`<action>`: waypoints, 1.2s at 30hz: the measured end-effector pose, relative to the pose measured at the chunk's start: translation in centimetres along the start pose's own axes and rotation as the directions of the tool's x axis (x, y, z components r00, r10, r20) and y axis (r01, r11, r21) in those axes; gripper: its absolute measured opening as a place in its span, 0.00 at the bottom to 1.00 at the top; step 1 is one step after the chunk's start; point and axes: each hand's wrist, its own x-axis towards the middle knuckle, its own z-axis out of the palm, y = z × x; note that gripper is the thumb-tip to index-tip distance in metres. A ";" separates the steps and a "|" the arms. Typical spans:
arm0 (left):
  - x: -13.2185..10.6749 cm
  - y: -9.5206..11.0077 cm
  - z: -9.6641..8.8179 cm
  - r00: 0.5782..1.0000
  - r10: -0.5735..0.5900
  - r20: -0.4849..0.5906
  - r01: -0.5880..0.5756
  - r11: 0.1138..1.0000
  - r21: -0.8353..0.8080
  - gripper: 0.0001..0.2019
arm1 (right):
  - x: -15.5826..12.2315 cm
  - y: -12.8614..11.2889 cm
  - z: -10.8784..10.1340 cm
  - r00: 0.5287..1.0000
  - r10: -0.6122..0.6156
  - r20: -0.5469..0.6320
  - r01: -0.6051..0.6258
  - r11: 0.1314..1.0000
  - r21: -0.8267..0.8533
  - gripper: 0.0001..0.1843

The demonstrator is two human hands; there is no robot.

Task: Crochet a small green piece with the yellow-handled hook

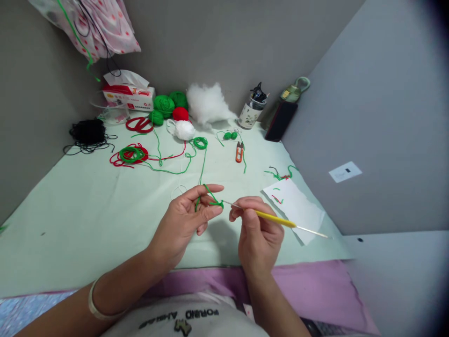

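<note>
My left hand (187, 217) pinches a small piece of green crochet work (216, 203), with green yarn (202, 166) looped over the index finger and running back to a coil on the table. My right hand (257, 229) is closed around a yellow-handled crochet hook (277, 220), whose metal tip reaches into the green piece. Both hands hover above the pale green table (87, 210) near its front edge.
At the back lie green yarn balls (168, 104), a red ball (180, 113), white stuffing (206, 104), a tissue box (129, 96), black yarn (87, 133), orange snips (239, 152), a cup of tools (251, 112), a phone (281, 120). White paper (298, 208) lies at right.
</note>
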 end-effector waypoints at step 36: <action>-0.2 0.5 -0.6 0.992 -0.031 0.120 0.021 0.996 0.083 0.26 | 1.0 -0.5 -0.6 0.977 0.159 0.142 -0.181 0.971 0.159 0.08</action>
